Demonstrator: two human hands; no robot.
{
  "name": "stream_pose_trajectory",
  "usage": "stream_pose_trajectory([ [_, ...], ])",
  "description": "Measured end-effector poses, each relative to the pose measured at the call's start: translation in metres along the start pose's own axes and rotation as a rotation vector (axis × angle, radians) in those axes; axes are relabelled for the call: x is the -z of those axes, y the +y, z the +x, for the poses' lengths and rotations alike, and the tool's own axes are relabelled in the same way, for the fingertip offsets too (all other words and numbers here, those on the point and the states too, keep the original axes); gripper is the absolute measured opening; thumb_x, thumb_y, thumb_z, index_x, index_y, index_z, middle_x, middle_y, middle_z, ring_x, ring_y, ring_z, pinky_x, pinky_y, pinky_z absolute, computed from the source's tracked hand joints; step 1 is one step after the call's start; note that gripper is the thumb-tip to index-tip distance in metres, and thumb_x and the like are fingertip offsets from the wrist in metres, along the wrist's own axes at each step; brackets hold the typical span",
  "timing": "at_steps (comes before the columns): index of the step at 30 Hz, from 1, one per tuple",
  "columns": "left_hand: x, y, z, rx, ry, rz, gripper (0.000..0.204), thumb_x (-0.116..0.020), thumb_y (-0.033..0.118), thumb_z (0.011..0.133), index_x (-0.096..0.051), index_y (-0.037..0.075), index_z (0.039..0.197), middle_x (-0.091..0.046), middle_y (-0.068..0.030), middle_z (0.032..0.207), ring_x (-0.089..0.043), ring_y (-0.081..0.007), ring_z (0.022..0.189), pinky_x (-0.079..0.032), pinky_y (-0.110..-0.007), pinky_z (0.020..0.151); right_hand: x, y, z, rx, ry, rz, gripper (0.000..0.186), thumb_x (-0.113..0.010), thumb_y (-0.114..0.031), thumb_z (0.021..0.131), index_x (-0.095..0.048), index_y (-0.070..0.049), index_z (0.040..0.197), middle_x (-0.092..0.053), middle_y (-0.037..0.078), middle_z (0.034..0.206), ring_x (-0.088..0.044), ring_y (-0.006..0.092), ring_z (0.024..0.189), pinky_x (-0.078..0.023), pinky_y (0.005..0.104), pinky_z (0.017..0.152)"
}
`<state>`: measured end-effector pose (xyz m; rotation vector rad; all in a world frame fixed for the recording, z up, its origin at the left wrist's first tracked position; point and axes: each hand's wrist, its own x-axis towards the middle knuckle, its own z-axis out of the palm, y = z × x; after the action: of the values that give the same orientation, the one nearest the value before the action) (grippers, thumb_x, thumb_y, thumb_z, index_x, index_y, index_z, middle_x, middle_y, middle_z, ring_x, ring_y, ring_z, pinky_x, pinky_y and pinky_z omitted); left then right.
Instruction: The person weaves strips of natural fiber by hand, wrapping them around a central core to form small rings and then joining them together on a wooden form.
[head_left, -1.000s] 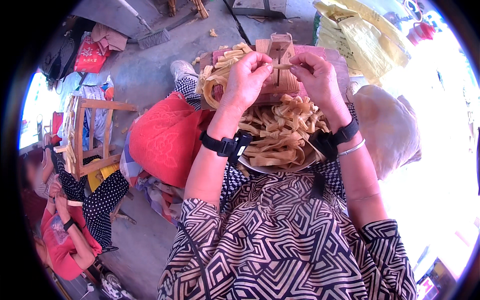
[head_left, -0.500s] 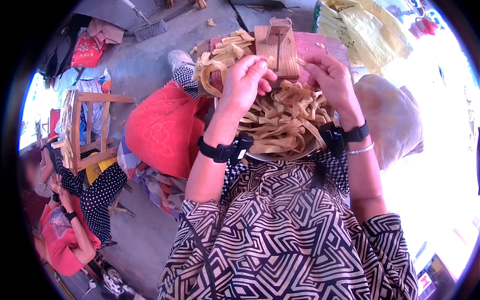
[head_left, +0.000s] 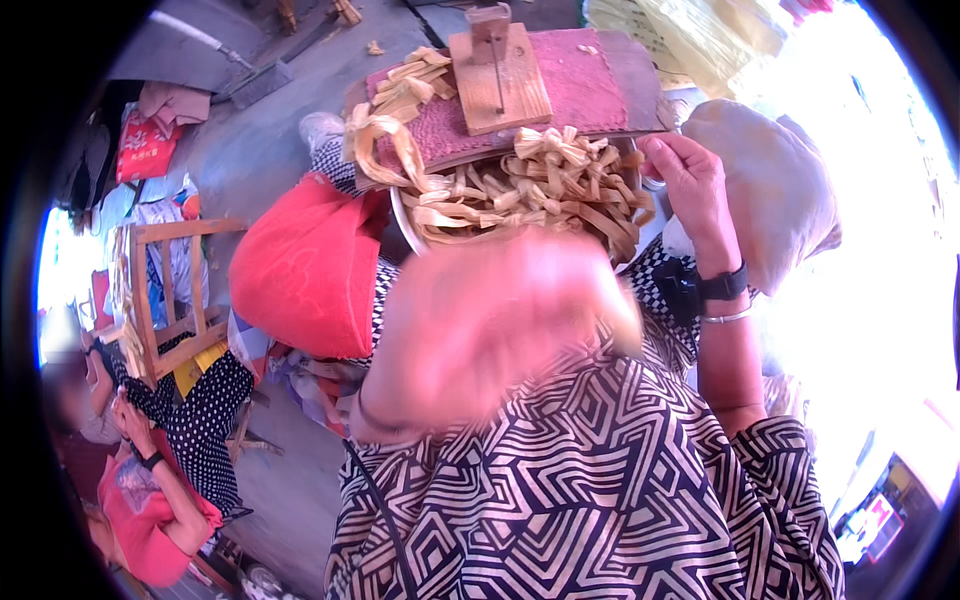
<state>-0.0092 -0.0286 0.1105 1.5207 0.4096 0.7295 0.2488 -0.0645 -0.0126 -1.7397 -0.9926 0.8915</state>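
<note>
My left hand [head_left: 500, 320] is a smear of motion close in front of my patterned top, and its fingers cannot be made out. At the right end of the board, my right hand [head_left: 695, 185] has thumb and forefinger pinched together; whatever is between them is too small to tell. Below the board, a pan [head_left: 405, 225] with a pale rim holds a heap of tan, dried-looking flat strips [head_left: 570, 185], some looped or knotted. More strips [head_left: 410, 85] lie on the pink cloth covering the board [head_left: 590, 80]. A wooden block [head_left: 520, 85] with a thin metal piece sits on that cloth.
Red cloth [head_left: 300, 270] covers my left knee and pale cloth [head_left: 765, 190] my right. A wooden frame [head_left: 190, 228] stands at left, near another person [head_left: 150, 490] in a red top. A yellowish plastic sack [head_left: 700, 40] lies beyond the board, and a broom [head_left: 255, 80] at far left.
My left hand has swung down from the wooden block toward my body. My right hand has moved right and slightly down, away from the block. The whole view has shifted and tilted.
</note>
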Motion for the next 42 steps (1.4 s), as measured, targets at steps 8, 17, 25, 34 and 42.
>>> stream_pose_trajectory([
  [8,-0.035,0.047,-0.008,-0.770,0.072,-0.059,0.013,-0.064,0.014,0.076,-0.062,0.002,0.076,-0.057,-0.0066,0.059,-0.051,-0.0123,0.044,-0.039,-0.024,0.037,-0.031,0.012,0.009,0.286,0.005,-0.281,0.017,-0.061,-0.008,0.081,-0.066,-0.007,0.097,-0.063,0.008,0.085,-0.061,0.0205,0.072,-0.049,0.0298,0.068],
  [17,-0.009,0.031,-0.018,-0.617,-0.273,-0.141,0.017,-0.063,0.014,0.076,-0.066,0.003,0.089,-0.062,-0.0064,0.076,-0.058,-0.0151,0.060,-0.049,-0.029,0.055,-0.034,0.020,0.023,0.475,0.003,-0.502,0.014,-0.063,-0.008,0.077,-0.065,-0.004,0.090,-0.062,0.008,0.097,-0.058,0.0296,0.091,-0.048,0.0357,0.079],
  [25,0.009,-0.065,-0.008,0.135,-0.003,0.761,0.048,-0.064,0.009,0.079,-0.049,0.004,0.124,-0.061,-0.0132,0.098,-0.061,-0.0268,0.091,-0.048,-0.031,0.076,-0.045,0.009,0.006,0.408,-0.052,-0.375,0.026,-0.067,-0.013,0.079,-0.062,-0.002,0.102,-0.062,0.012,0.098,-0.060,0.0291,0.093,-0.049,0.0333,0.079],
  [34,0.022,-0.102,-0.020,0.451,-0.187,0.811,0.021,-0.064,0.019,0.080,-0.060,0.003,0.092,-0.061,-0.0114,0.088,-0.059,-0.0300,0.078,-0.046,-0.036,0.067,-0.044,0.015,0.000,0.201,-0.479,-0.501,0.025,-0.063,-0.015,0.079,-0.064,-0.002,0.100,-0.065,0.013,0.094,-0.062,0.0323,0.085,-0.050,0.0352,0.075],
  [42,0.017,-0.123,-0.055,0.296,-0.075,0.844,0.017,-0.062,0.013,0.079,-0.060,0.001,0.092,-0.058,-0.0130,0.082,-0.056,-0.0323,0.081,-0.044,-0.038,0.071,-0.033,-0.017,-0.026,0.207,-0.313,-0.303,0.016,-0.065,-0.013,0.081,-0.065,0.000,0.090,-0.063,0.013,0.073,-0.059,0.0235,0.063,-0.048,0.0297,0.063],
])
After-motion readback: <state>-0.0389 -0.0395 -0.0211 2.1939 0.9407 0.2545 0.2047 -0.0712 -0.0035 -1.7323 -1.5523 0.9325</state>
